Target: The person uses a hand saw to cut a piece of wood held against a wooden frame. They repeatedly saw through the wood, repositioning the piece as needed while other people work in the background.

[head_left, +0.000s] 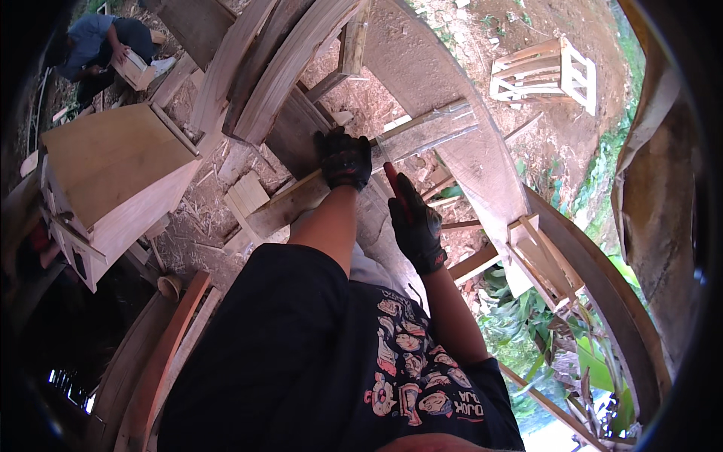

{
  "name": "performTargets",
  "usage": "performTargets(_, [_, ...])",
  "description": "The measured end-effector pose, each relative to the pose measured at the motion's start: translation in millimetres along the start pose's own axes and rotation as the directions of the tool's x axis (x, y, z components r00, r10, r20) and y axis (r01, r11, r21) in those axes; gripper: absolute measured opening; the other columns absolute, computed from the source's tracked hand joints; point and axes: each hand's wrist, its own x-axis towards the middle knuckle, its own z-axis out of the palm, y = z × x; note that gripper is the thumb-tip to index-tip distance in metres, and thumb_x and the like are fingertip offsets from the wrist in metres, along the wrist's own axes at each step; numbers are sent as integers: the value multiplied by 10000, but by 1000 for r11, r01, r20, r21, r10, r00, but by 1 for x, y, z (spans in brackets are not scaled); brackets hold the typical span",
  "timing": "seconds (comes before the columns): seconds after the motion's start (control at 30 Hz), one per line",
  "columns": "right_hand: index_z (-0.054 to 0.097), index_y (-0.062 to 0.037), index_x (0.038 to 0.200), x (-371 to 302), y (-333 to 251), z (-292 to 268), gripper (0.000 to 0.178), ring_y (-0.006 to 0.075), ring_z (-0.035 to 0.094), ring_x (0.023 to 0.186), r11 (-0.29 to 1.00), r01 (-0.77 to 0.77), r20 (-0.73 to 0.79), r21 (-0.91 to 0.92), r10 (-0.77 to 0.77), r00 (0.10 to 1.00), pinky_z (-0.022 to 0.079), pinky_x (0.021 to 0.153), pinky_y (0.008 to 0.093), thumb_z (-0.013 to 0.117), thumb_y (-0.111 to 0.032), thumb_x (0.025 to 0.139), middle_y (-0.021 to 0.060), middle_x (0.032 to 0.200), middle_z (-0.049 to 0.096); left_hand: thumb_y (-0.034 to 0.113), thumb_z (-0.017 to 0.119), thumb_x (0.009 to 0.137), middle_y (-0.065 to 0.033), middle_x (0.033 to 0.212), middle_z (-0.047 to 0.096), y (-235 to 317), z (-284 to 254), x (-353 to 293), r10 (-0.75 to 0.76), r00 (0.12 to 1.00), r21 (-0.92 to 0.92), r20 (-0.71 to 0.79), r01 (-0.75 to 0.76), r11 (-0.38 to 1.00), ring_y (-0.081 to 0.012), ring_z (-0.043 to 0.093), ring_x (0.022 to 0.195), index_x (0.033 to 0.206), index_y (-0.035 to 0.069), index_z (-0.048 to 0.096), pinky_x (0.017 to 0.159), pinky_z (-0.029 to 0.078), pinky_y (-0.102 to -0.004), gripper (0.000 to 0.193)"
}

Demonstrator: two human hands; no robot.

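Observation:
My left hand (345, 158), in a black glove, is closed over a wooden beam (286, 205) that runs slantwise in front of me. To its right, my right hand (416, 230), also gloved in black, is closed on a slim red-handled tool (393, 181). A thin part of this tool points up toward the beam; its exact kind is unclear. Beyond my left hand the beam meets a pale, worn plank (433, 137) that reaches the wide board on the right. The fingertips of my left hand are partly hidden.
Long curved planks (290, 75) lean at the upper left, near a wooden cabinet (120, 166). A slatted wooden frame (546, 75) lies on the soil at the far right. At the far left a person (102, 45) handles a small wooden piece. Shavings and offcuts litter the ground.

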Motion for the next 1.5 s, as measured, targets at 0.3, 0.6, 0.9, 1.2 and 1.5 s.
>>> performTargets(0.3, [418, -160, 1668, 2, -21, -29, 697, 418, 712, 1216, 998, -15, 65, -57, 19, 998, 583, 1011, 493, 624, -76, 1007, 212, 1494, 641, 433, 420, 1119, -109, 1286, 757, -3, 13, -4, 20, 999, 2, -41, -20, 1000, -289, 494, 1461, 1046, 125, 822, 1338, 124, -622, 512])
performTargets(0.6, [540, -196, 1588, 14, -40, -13, 565, 431, 759, 1036, 993, -100, 1, -67, 101, 995, 612, 880, 489, 650, -180, 1034, 225, 1327, 730, 454, 396, 1128, -114, 1260, 747, -2, 13, -4, 15, 998, -38, -60, -17, 999, -288, 502, 1434, 1064, 93, 810, 1339, 133, -625, 554])
performTargets(0.9, [538, -165, 1600, -118, -106, -90, 658, 307, 775, 912, 962, -138, 30, -235, 149, 988, 592, 731, 422, 657, -38, 965, 151, 1387, 712, 473, 332, 1138, -108, 1411, 698, 2, 0, -2, -32, 999, -2, 36, 33, 999, -273, 462, 1486, 1167, 66, 796, 1357, 111, -599, 618])
performTargets(1.2, [574, -209, 1575, -53, -70, -58, 619, 322, 789, 925, 969, -43, -40, -245, 34, 999, 633, 769, 425, 651, -57, 979, 131, 1295, 761, 474, 378, 1118, -93, 1280, 764, 1, -14, -2, -21, 1000, -28, 19, 21, 999, -283, 505, 1436, 1054, 112, 837, 1332, 164, -604, 587])
performTargets(1.5, [443, -119, 1659, 11, -29, 31, 623, 350, 659, 1358, 999, -48, 0, 6, 48, 999, 550, 1059, 405, 574, -60, 1052, 139, 1596, 597, 454, 454, 1098, -101, 1176, 789, -3, -9, 3, 10, 999, 19, 50, -11, 1000, -287, 552, 1384, 1028, 114, 835, 1295, 204, -620, 516])
